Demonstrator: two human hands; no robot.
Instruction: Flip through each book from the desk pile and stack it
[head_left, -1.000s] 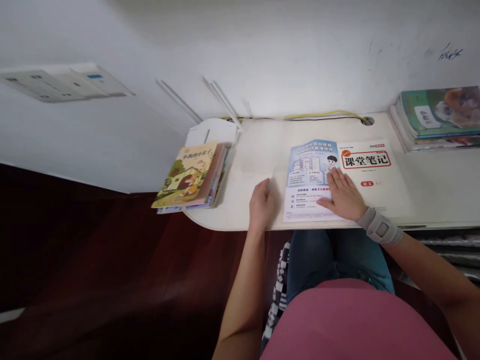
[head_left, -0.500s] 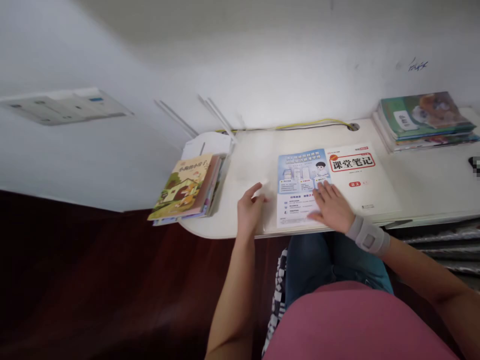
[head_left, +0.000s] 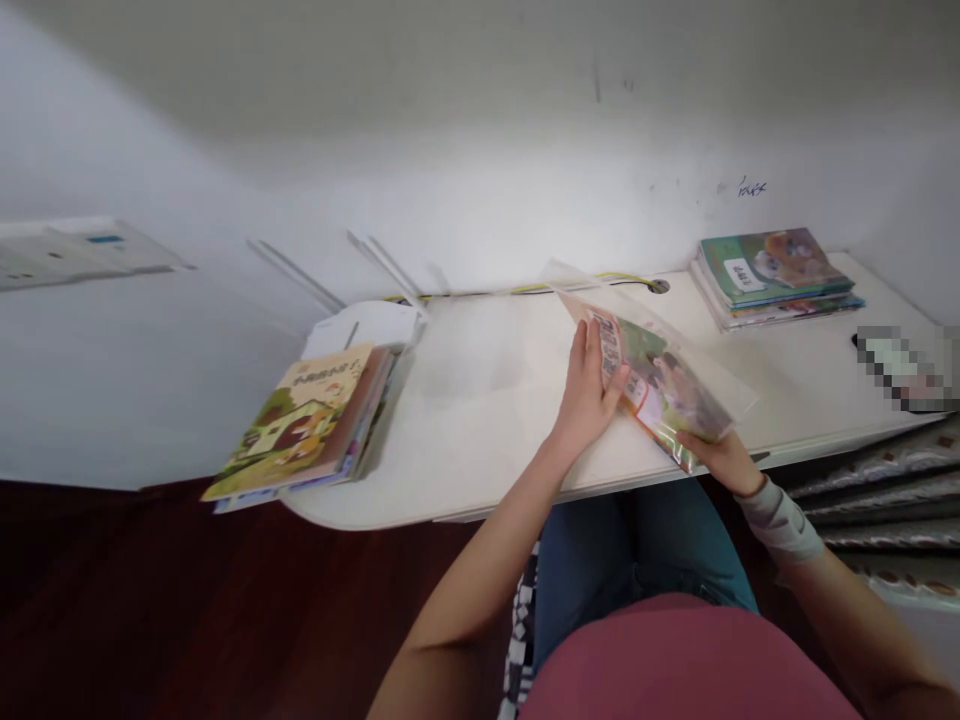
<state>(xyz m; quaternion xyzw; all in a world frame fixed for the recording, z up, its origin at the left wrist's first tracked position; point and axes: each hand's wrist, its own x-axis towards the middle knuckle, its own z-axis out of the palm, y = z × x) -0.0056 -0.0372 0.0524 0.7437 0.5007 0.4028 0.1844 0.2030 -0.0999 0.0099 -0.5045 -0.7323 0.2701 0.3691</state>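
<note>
A book in a loose clear plastic cover is held tilted above the desk, its colourful picture side facing up. The clear film sticks out past the book's far edge and right side. My left hand grips the book's left side, with fingers and thumb lying against the cover. At the lower right corner, my right hand pinches it with the thumb on top and the fingers hidden beneath. A grey band is wrapped around my right wrist.
On the white desk, a stack of books overhangs the left end beside a white router. Another book stack lies at the back right, near a pixelated phone-like object. Cables run along the wall into a desk hole.
The open white-and-blue book has been closed and lifted, now showing its picture cover. Both hands have taken hold of it. The view has shifted to the right.
</note>
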